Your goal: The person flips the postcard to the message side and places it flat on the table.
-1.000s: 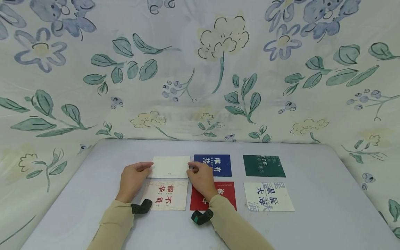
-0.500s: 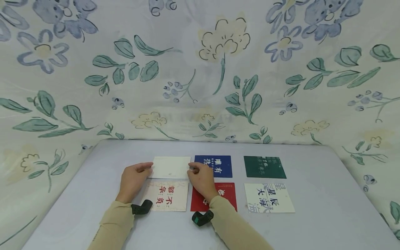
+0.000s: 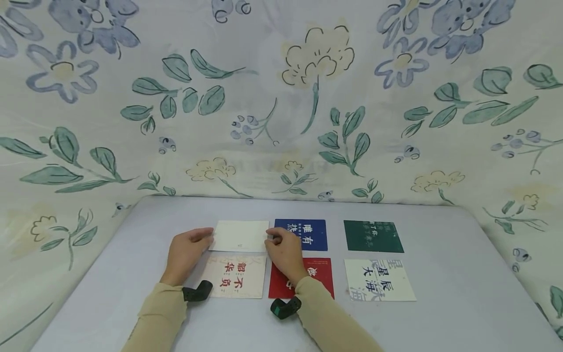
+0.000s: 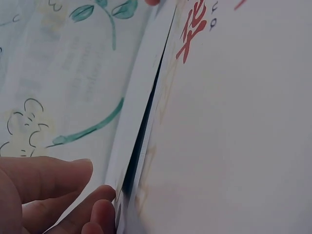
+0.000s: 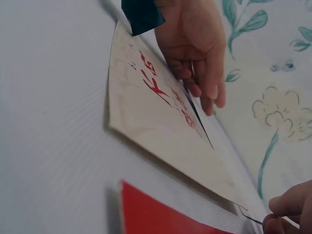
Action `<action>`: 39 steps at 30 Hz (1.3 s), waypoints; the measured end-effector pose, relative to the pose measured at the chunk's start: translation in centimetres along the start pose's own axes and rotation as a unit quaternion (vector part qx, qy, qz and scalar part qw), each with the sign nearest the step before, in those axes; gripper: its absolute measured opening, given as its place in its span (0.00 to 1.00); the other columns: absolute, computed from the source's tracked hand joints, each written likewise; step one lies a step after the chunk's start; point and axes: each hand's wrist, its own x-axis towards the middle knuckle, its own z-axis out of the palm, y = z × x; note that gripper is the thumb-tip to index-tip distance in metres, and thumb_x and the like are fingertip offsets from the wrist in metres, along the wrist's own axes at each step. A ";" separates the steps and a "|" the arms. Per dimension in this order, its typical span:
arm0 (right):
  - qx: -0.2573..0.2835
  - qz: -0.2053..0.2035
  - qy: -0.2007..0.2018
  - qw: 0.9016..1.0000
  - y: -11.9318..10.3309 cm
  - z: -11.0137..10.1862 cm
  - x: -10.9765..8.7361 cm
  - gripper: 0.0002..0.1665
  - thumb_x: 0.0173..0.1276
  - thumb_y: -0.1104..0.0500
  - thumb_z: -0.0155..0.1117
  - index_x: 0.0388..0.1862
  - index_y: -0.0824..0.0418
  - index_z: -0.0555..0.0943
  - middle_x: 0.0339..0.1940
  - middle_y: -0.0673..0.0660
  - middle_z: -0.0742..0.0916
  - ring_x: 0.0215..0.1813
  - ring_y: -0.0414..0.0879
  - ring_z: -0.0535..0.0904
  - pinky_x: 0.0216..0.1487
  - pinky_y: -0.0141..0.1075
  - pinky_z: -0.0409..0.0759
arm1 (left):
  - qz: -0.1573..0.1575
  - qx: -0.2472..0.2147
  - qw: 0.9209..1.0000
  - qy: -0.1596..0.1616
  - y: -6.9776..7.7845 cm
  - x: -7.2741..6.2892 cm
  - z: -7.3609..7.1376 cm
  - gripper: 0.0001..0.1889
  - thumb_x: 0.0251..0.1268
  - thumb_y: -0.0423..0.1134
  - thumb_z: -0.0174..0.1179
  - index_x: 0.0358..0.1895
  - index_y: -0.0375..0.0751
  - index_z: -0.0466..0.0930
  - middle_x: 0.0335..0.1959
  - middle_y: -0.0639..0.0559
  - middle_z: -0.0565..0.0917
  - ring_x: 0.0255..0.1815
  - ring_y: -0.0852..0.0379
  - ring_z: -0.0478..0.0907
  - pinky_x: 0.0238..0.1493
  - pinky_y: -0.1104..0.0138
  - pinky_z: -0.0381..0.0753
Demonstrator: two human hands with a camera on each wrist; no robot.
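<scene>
Fingers (image 3: 202, 231) on both sides are bent in close — the left hand (image 3: 184, 254) looks to be pinching one short edge of a plain white card (image 3: 241, 235), and the right hand (image 3: 285, 252) has the opposite edge between thumb and fingertips. So the white card is strung between two narrow grips, at the left end of the back row, with a thin dark sliver showing along its near edge in both wrist views. Right in front of it, just beside but with a slim gap, lies a cream card with red characters (image 3: 250, 275). Next along that back row is a blue card (image 3: 318, 231), partly hidden by the right hand, then a dark green card (image 3: 374, 237) a bit further over. Front row continues with a red card (image 3: 323, 286) — the right forearm covers a chunk of it — and a cream card with blue characters (image 3: 396, 281). All of it's on a pale table (image 3: 448, 264) with a flowery cloth (image 3: 264, 88) hanging behind.
</scene>
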 end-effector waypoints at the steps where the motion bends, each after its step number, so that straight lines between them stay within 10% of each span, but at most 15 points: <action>1: 0.000 0.002 0.002 1.000 0.0 0.0 0.0 0.13 0.65 0.65 0.67 0.48 0.63 0.87 0.32 0.51 0.86 0.33 0.39 0.78 0.33 0.30 0.79 | 0.002 0.001 1.000 -0.003 0.0 0.0 0.0 0.21 0.73 0.37 0.57 0.64 0.32 0.77 0.65 0.33 0.76 0.68 0.39 0.70 0.62 0.50 0.74; 39: 0.012 -0.003 -0.075 0.997 -5.2 -1.8 -2.5 0.17 0.70 0.58 0.66 0.56 0.61 0.83 0.46 0.55 0.87 0.40 0.41 0.80 0.40 0.27 0.81 | 0.023 0.070 0.996 -0.041 4.1 -3.2 -1.8 0.28 0.74 0.44 0.57 0.69 0.29 0.70 0.67 0.29 0.72 0.67 0.32 0.70 0.64 0.40 0.70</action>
